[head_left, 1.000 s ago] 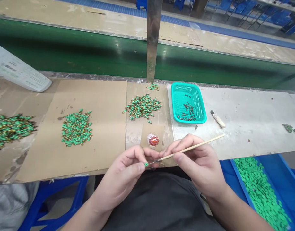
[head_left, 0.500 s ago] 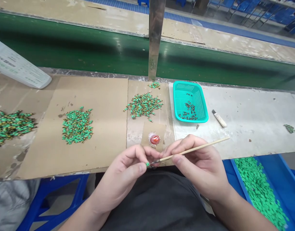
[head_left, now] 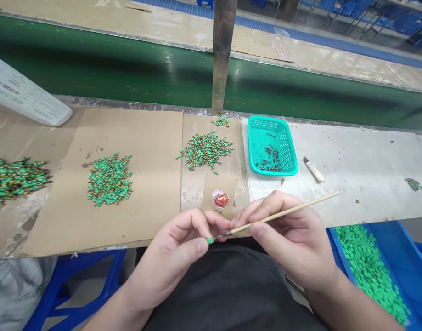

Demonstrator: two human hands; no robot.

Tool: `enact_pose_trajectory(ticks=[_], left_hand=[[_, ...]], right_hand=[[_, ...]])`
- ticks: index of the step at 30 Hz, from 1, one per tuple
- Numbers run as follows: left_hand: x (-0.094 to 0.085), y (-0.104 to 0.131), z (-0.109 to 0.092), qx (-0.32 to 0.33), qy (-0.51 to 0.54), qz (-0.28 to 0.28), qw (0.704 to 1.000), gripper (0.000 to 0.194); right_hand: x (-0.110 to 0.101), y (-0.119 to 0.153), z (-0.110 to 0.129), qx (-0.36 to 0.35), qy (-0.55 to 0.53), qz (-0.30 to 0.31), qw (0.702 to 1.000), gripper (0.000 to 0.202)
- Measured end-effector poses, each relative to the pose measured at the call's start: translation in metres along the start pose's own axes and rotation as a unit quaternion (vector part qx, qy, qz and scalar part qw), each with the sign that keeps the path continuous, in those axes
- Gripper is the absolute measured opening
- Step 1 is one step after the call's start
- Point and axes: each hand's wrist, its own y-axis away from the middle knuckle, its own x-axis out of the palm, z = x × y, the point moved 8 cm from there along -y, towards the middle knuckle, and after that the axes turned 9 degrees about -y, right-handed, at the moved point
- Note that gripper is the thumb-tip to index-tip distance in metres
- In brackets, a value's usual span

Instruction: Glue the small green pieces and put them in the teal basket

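Observation:
Between thumb and fingertips my left hand (head_left: 183, 250) pinches a small green piece (head_left: 210, 240). My right hand (head_left: 289, 234) is closed round a thin paintbrush (head_left: 283, 213) with a pale wooden handle. The brush's dark tip reaches the green piece and seems to touch it. Just beyond my fingers, a small round pot of red paint (head_left: 221, 199) sits on a square of cardboard. Farther back lies a pile of little green and gold pieces (head_left: 205, 151). What exactly the pinched piece depicts is too small to make out.
A turquoise basket (head_left: 292, 154) holds several tiny dark pieces. Right of it lies a short flat brush (head_left: 313, 170). More green-gold piles (head_left: 109, 179) lie on cardboard at left. A metal post (head_left: 222, 59) rises behind. A blue bin (head_left: 400, 248) of green pieces stands below right.
My right hand and the brush have shifted slightly right, and the handle's end has risen a little. My left hand, still pinching the green piece, has moved slightly left and the piece a bit lower.

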Motion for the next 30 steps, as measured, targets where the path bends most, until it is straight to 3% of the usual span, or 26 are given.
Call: enact_pose_trajectory(ticks=[30], left_hand=[[0.0041,-0.0011,-0.0074,0.010,-0.003,0.005,1.000,0.010]], right_hand=[[0.0056,0.0042,0.0081,-0.019,0.038,0.011,0.999,0.013]])
